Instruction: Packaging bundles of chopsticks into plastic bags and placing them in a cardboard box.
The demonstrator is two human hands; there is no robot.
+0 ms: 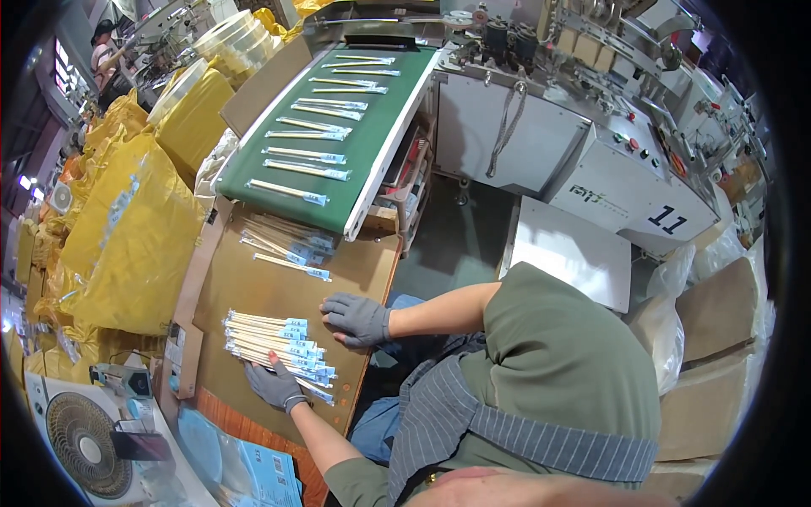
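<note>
On the brown tabletop (296,296) lies a pile of chopsticks in clear wrappers with light blue ends (274,342), roughly side by side. My left hand (275,384), in a grey glove with bare fingertips showing, grips the pile's near edge. Its thumb presses on the wrapped chopsticks, and the other fingers are partly hidden. My right hand (359,319), gloved the same way, lies flat at the board's right edge with fingers apart, holding nothing. Beyond both hands, a looser group of wrapped chopsticks (291,245) rests below the conveyor's end.
A green conveyor belt (253,165) carries several wrapped chopstick packets down toward the tabletop. Yellow sacks (135,245) crowd the left side. A fan (89,448) and a blue-printed plastic package (270,460) are at lower left. A white machine cabinet (625,182) stands at right.
</note>
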